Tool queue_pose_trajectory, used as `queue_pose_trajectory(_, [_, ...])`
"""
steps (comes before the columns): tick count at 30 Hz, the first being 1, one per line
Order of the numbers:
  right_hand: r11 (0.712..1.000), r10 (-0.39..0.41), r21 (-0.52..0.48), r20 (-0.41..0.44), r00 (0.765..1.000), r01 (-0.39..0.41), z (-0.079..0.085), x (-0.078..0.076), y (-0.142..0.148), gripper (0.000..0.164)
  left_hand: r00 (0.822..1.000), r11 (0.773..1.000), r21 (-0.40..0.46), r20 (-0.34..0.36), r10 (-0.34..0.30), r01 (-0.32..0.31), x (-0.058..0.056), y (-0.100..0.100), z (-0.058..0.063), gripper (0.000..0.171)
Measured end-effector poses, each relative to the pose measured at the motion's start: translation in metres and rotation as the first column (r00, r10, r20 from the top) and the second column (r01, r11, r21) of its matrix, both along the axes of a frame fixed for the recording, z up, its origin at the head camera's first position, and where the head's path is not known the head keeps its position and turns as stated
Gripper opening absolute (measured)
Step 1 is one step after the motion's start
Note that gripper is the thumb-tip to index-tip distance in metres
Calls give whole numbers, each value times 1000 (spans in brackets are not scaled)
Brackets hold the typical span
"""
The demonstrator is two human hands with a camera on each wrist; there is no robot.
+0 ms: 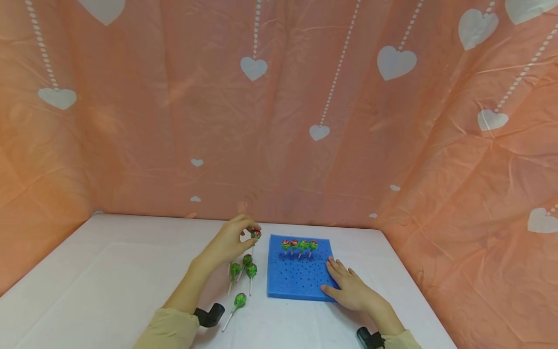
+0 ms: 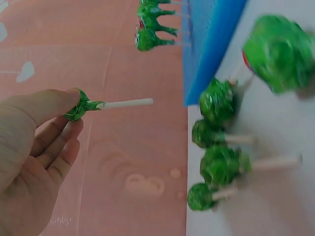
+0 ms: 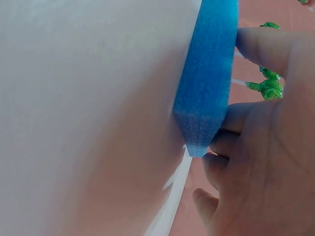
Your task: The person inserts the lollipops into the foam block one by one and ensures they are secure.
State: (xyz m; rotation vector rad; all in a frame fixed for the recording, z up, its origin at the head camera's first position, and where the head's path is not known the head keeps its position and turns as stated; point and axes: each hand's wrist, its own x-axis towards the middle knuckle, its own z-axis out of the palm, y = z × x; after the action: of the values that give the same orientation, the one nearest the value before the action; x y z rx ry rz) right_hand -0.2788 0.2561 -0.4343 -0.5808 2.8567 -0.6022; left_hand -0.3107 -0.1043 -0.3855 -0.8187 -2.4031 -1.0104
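My left hand (image 1: pixel 227 241) pinches a lollipop (image 2: pixel 88 105) by its green-wrapped head, between thumb and fingers, above the table left of a blue foam block (image 1: pixel 291 280). In the left wrist view its white stick points away from the fingers toward the table side. Several lollipops (image 1: pixel 303 245) stand in a row in the block's small holes, near its far edge. My right hand (image 1: pixel 352 289) rests on the block's right edge with extended fingers; the right wrist view shows the fingertips (image 3: pixel 246 40) against the foam.
More green-wrapped lollipops (image 1: pixel 251 270) lie loose on the white tabletop (image 1: pixel 131 271) beneath and beside my left forearm. A single lollipop (image 1: pixel 240 300) is nearer the front. Behind the table hangs a pink curtain (image 1: pixel 287 184) with white hearts.
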Motion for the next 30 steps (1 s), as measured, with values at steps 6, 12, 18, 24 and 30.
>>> queue_pose_trajectory(6, [1000,-5,0,1,1000,5,1,1,-1,80,1000,1000,19,13,-13,12,-1,16,5,27])
queue_pose_trajectory(12, [1000,-9,1,7,1000,9,1,1,0,81,998,999,36,51,-42,40,-1,34,10,26])
queue_pose_trajectory(18, [1000,-4,9,1,1000,3,-1,0,0,80,994,995,52,69,-86,83,-2,54,13,28])
queue_pose_trajectory(24, [1000,-3,16,-8,1000,3,-1,-1,0,80,989,988,83,58,-133,128,-5,72,12,28])
queue_pose_trajectory(30, [1000,-7,26,-4,1000,7,0,-1,0,80,987,984,96,43,-152,147,-11,91,8,27])
